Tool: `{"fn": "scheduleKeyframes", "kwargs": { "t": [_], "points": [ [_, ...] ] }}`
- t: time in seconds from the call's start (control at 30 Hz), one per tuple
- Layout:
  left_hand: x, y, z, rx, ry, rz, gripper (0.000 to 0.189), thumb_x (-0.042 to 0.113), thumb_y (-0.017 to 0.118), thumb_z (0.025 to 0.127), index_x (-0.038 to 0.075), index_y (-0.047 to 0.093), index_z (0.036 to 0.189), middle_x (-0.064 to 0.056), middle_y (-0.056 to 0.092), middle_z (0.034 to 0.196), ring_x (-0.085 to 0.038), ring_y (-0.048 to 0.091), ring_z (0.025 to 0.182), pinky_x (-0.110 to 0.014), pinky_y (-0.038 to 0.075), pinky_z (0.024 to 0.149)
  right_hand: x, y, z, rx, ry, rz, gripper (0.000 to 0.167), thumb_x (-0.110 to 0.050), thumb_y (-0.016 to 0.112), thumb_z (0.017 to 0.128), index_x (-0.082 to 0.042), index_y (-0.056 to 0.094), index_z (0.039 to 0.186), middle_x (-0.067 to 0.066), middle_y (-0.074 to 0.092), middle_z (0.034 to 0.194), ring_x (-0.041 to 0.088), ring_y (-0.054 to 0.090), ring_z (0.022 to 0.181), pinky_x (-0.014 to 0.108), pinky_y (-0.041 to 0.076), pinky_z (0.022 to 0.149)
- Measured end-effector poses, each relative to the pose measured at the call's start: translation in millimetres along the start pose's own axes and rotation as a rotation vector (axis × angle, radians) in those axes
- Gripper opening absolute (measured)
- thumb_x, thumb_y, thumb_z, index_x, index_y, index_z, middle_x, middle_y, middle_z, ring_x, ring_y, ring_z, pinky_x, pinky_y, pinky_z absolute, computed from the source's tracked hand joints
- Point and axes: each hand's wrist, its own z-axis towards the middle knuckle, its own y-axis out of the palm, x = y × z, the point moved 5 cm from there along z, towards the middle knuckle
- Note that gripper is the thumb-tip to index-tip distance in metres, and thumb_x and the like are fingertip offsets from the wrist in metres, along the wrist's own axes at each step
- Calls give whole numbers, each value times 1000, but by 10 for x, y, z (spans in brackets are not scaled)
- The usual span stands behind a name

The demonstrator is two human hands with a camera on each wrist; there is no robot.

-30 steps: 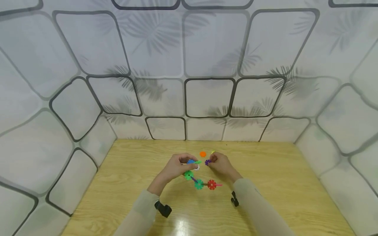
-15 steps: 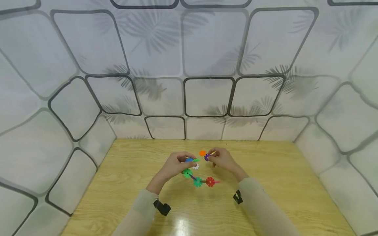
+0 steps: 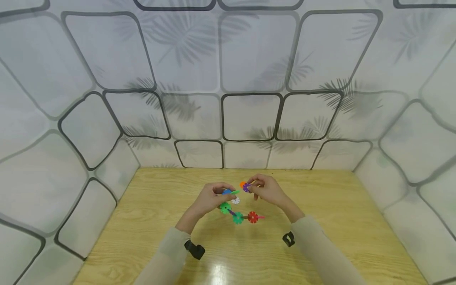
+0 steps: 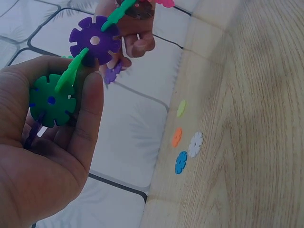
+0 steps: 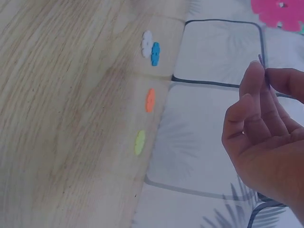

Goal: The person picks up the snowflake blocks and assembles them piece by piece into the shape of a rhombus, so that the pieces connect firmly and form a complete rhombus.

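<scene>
My left hand grips one end of a chain of slotted plastic discs. Near its thumb in the left wrist view are a green disc and a purple disc, joined by a light green disc seen edge-on. In the head view the chain runs on through a teal disc and a red disc to a pink disc. Between thumb and fingertips, my right hand pinches a single purple disc, held apart from the chain.
Loose discs lie on the wooden table near its back: a white one, a blue one, an orange one and a yellow one. A patterned wall covering rises behind and at both sides.
My right hand has risen and shifted slightly left with the purple disc, now overlapping the orange disc in the head view. My left hand keeps its grip on the chain, almost still.
</scene>
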Motion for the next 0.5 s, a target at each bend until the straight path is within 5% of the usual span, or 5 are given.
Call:
{"fn": "scheduleKeyframes", "kwargs": {
  "t": [0.5],
  "points": [
    [21,-14,-10,25,-13,-43,23,18,76,98,9,77,119,7,72,82,-7,55,58,-22,54,55,-214,2,-111,-20,-46,44,24,-14,65,104,-5,68,125,9,78,96,41,71,75,26,54,60]
  ]
}}
